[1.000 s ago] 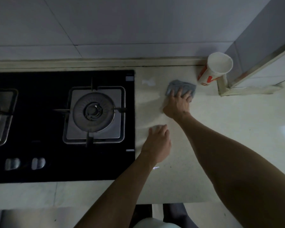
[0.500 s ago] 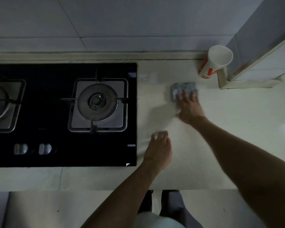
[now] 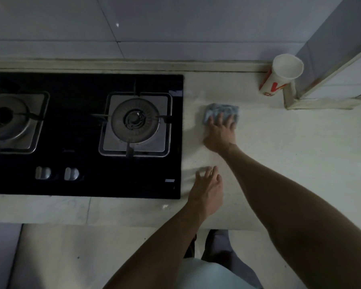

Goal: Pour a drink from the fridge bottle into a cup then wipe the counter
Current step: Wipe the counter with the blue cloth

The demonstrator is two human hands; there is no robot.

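Wiping stage. Right hand nearer: fingers spread, straight, pressing cloth on counter; cloth under and just beyond fingertips, long axis crosswise to fingers. Cup farther beyond, rightward, apart. Left hand loose, holding nothing.

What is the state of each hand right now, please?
Left hand: open, fingers relaxed, holding nothing.
Right hand: open, flat fingers pressing the blue cloth onto the counter.

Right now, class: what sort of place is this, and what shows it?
Most likely a home kitchen: a two-burner gas hob set in a pale counter, with a tiled wall behind.
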